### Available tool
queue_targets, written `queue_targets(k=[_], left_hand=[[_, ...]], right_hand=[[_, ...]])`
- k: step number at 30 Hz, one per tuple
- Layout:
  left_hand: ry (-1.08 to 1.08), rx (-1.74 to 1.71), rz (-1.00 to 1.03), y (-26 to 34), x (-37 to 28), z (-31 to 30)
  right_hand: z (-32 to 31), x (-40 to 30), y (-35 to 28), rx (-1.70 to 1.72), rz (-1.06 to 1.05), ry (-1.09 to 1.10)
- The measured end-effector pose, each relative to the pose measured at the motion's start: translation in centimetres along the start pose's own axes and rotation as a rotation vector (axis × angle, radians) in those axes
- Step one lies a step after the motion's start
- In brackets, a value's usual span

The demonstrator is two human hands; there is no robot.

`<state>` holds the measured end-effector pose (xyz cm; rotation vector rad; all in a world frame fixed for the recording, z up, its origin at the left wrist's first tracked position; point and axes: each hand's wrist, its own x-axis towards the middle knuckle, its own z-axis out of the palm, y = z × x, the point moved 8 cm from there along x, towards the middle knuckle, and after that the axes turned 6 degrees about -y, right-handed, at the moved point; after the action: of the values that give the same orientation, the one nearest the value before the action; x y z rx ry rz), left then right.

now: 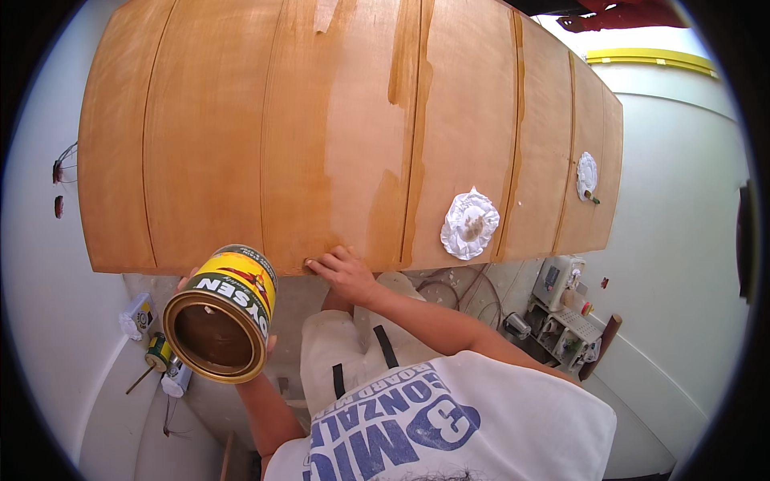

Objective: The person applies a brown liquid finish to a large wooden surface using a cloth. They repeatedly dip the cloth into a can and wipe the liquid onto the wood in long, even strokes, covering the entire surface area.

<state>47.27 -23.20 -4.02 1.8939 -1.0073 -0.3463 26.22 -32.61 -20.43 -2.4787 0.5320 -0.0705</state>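
My left hand (272,344), mostly hidden behind an open Boysen metal can (240,279), grips it from below and the sides. The can tilts toward me and shows dark brown liquid inside. My right hand (346,273) rests at the near edge of a large grooved wooden panel (204,150), fingers bent onto the edge; whether something small is under them I cannot tell. The panel's left part is evenly orange-brown. Paler wood lies to the right, with darker wet-looking strips along the grooves and a darker patch (385,204) ahead of my right hand.
On the panel lie a crumpled white cover with brown residue (471,225) and another white piece (586,174) with a small brush (592,197). Containers (159,352) stand on the floor at left. Hoses (448,288) and a plastic rack (568,330) are at right. Wires (60,162) protrude from the left wall.
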Motion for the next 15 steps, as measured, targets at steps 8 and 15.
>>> queue_targets(k=[8, 15], left_hand=[[0.005, -0.082, 0.027, 1.4, 1.2, 2.9], [0.020, -0.127, 0.032, 2.2, 2.7, 6.0]], right_hand=[[-11.3, -3.4, 14.1, -0.143, 0.333, 0.265], [-7.4, -10.9, 11.7, -0.032, 0.207, 0.012]])
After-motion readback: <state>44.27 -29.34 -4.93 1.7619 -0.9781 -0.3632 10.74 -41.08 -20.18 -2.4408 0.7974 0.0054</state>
